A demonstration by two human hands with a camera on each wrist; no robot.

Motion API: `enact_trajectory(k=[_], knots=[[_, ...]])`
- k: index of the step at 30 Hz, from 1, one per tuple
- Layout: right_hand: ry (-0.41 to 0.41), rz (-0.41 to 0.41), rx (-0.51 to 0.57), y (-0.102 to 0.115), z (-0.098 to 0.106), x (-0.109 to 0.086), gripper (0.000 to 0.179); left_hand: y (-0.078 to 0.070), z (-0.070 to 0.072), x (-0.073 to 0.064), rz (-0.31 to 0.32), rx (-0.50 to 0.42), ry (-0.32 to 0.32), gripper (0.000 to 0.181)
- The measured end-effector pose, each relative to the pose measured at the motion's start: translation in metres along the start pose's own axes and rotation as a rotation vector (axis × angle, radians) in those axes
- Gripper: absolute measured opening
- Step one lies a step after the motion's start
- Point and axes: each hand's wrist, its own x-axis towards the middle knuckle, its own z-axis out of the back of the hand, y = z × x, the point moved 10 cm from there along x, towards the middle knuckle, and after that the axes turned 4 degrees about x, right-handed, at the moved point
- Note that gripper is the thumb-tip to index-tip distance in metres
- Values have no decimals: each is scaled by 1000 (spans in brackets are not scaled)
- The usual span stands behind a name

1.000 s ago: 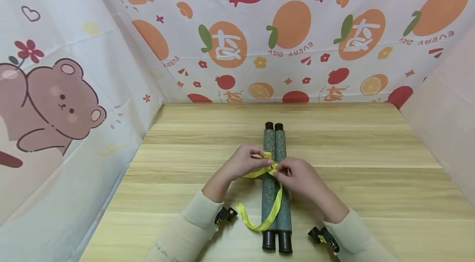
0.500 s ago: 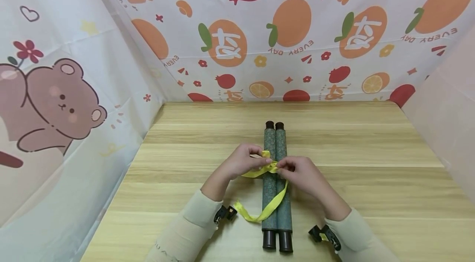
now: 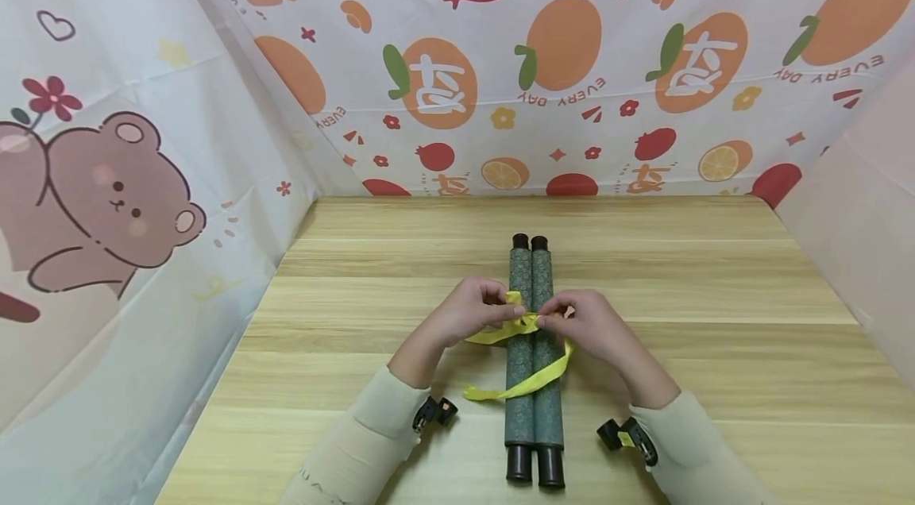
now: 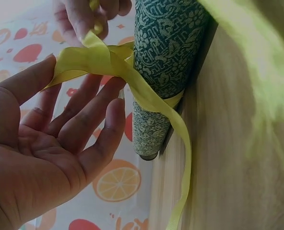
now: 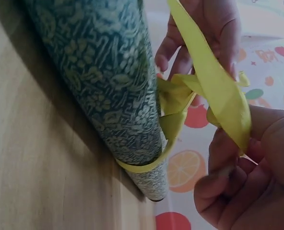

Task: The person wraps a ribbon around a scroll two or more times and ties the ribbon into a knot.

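Note:
A green brocade scroll [image 3: 520, 418] lies lengthwise on the table as two rolls side by side with dark end knobs. Around its middle passes a yellow ribbon [image 3: 550, 374], gathered in a loop or knot on top. My left hand [image 3: 468, 313] pinches the ribbon left of the knot; in the left wrist view its thumb presses the ribbon [image 4: 79, 60] and the other fingers spread below. From the right, my right hand [image 3: 592, 324] pinches the ribbon by the knot. One loose tail slants across the lower scroll. Fingers partly hide how the knot is formed.
The light wood table [image 3: 715, 378] extends on both sides of the scroll. A fruit-print cloth [image 3: 500, 92] hangs behind it, and a bear-print cloth [image 3: 236, 132] hangs at the left. Small black devices [image 3: 436, 412] sit on both sleeve cuffs.
My right hand has shifted slightly up and right, drawing the ribbon along. The loose tail has swung upward and lies straighter across the scroll. My left hand stays almost in place.

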Motion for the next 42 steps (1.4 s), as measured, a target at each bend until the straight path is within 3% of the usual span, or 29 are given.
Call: enact_trajectory(k=[12, 17, 24, 33, 42], knots=[[-41, 155, -136, 7, -4, 14, 4, -1, -3, 0, 2, -26, 2, 24], [-50, 216, -123, 10, -6, 16, 3, -3, -3, 0, -3, -43, 4, 25], [-41, 196, -113, 6, -10, 19, 4, -4, -3, 1, -14, -33, 6, 21], [-86, 250, -105, 8, -10, 19, 12, -5, -1, 1, -40, -37, -23, 20], [-143, 191, -57, 1, -3, 18, 17, -6, 1, 1, -47, 5, -45, 22]])
